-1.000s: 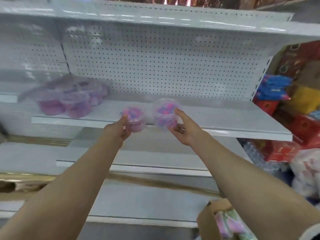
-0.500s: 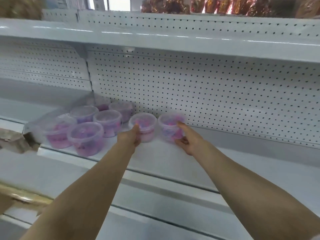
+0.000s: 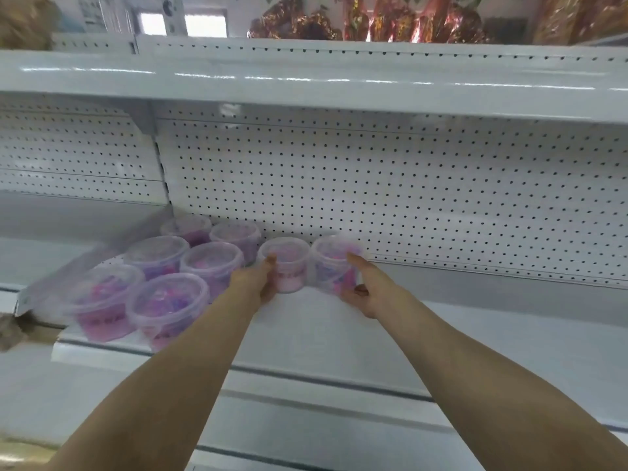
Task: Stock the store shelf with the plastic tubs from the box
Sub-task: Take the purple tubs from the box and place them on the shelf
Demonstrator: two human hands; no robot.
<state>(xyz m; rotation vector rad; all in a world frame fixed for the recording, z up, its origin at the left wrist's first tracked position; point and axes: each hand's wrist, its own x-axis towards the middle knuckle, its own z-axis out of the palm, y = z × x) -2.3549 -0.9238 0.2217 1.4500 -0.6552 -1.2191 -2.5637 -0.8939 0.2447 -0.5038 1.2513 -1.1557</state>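
Two grips curled round tubs of pink-purple bits, mid-frame: left hand (image 3: 255,284) on left tub (image 3: 289,266), right hand (image 3: 368,288) on right tub (image 3: 330,265).

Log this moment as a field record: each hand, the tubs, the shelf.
left hand: grips left tub by its side
right hand: grips right tub, thumb at the rim
held pair: upright, side by side, apparently set on the shelf near the pegboard
six tubs: lidded, two rows of three in clear wrap, left of the held pair
contents: pink and purple, too blurred to identify
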